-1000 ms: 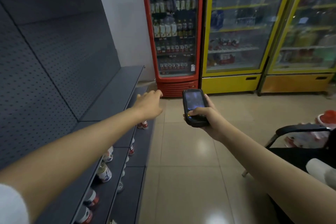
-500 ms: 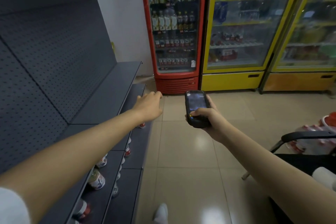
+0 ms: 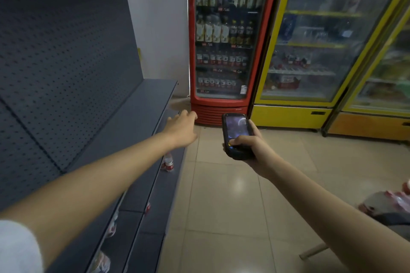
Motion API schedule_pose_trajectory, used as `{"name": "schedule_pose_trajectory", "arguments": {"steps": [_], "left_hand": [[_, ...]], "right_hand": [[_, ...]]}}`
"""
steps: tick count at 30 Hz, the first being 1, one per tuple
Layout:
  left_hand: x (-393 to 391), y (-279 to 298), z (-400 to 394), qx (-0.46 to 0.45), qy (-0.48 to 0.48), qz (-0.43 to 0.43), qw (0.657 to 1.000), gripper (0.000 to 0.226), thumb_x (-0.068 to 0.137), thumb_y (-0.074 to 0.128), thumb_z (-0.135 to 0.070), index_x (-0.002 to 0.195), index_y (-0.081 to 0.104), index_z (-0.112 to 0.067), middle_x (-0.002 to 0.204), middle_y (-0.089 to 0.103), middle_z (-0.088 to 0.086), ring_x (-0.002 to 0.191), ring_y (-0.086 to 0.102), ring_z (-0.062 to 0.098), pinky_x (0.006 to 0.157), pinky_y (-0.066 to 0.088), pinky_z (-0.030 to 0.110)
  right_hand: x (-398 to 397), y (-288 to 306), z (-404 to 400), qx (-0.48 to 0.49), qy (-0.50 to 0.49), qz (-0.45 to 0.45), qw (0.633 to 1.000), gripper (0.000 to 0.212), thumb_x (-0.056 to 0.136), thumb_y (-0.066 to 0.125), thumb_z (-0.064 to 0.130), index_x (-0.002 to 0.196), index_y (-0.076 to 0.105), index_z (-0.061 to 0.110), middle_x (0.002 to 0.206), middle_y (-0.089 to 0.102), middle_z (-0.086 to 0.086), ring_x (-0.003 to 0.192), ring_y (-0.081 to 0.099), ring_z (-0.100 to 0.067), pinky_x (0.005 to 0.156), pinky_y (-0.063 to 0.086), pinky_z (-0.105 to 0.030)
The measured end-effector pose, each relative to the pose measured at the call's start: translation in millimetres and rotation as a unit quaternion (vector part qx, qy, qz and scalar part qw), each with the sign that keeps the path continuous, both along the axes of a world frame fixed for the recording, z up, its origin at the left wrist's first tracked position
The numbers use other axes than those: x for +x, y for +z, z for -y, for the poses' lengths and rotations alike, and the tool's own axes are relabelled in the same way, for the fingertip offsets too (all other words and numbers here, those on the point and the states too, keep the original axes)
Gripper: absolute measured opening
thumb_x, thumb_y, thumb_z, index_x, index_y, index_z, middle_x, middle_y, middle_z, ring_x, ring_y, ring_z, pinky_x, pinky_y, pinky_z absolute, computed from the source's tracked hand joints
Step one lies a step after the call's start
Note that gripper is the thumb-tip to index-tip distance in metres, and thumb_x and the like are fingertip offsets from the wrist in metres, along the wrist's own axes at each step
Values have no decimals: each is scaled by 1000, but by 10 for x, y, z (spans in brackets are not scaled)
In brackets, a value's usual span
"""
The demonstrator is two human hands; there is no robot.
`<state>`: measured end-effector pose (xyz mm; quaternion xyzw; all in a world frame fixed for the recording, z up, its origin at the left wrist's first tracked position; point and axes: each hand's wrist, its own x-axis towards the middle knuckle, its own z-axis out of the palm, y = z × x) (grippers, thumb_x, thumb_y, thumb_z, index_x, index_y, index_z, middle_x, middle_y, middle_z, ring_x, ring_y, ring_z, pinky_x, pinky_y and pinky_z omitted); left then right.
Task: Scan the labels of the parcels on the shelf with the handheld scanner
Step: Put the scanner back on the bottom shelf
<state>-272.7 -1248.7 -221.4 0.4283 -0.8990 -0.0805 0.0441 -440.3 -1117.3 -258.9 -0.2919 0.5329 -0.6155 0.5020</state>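
My right hand (image 3: 250,150) grips a black handheld scanner (image 3: 236,133) out over the tiled floor, its screen facing me and my thumb on a yellow key. My left hand (image 3: 182,128) is stretched forward over the front edge of the dark grey shelf (image 3: 133,131), fingers loosely spread, holding nothing. Small bottles with red and white labels (image 3: 168,163) stand on the lower shelf levels, partly hidden by my left arm. I see no parcels on the top level.
A grey pegboard back panel (image 3: 57,73) rises on the left. A red drinks fridge (image 3: 226,40) and yellow fridges (image 3: 310,51) stand ahead. A chair leg (image 3: 312,251) and a red and white bag (image 3: 390,203) sit low right.
The view has moved forward and tilted, so the fridges look closer. Both arms stay stretched out in nearly the same pose; the chair has slid toward the right edge.
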Motion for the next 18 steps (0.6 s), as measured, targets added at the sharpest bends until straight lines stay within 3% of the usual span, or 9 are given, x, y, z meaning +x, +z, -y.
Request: {"name": "schedule_pose_trajectory", "arguments": {"steps": [4, 10, 18], "left_hand": [[-90, 47, 507, -6, -5, 3, 1000, 51, 88, 56, -20, 136, 40, -14, 135, 44, 12, 124, 45, 34, 105, 32, 46], [-329, -6, 1042, -55, -23, -91, 994, 38, 92, 52, -19, 130, 49, -12, 132, 52, 9, 121, 51, 28, 103, 36, 42], [-869, -75, 1761, -72, -2, -13, 997, 42, 90, 51, -23, 130, 48, -9, 130, 55, 12, 120, 51, 32, 101, 37, 43]], "right_hand": [[-100, 11, 468, 3, -13, 13, 1000, 103, 43, 80, 8, 137, 48, 33, 133, 59, -18, 116, 60, -47, 76, 58, -40], [-292, 10, 965, 5, -18, 6, 1000, 88, 54, 72, 0, 134, 51, 31, 131, 60, -19, 116, 59, -48, 66, 57, -36], [-864, -93, 1745, 17, -11, 6, 1000, 97, 52, 76, 3, 140, 46, 33, 132, 59, -16, 115, 60, -48, 75, 58, -42]]}}
